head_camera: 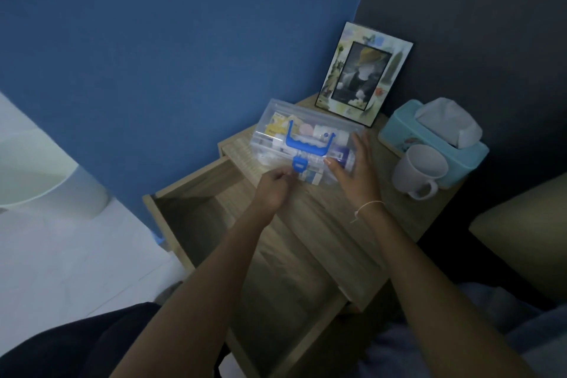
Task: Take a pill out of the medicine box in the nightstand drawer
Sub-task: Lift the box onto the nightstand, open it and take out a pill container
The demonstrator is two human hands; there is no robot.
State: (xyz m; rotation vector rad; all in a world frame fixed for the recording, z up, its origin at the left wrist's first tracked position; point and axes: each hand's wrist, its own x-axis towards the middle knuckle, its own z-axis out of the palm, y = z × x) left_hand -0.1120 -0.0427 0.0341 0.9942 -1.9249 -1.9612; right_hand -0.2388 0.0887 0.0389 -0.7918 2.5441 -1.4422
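Left grip (273, 189) seemingly pinches the blue latch (298, 166) of the medicine box (302, 144) on the nightstand (395, 212); right grip (356, 169) lies spread against its side.

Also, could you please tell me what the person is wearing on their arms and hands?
Both forearms are bare, with no sleeves or gloves in view. The right hand has a thin pale string bracelet at the wrist, its loose end hanging. The left hand shows no bracelet or watch.
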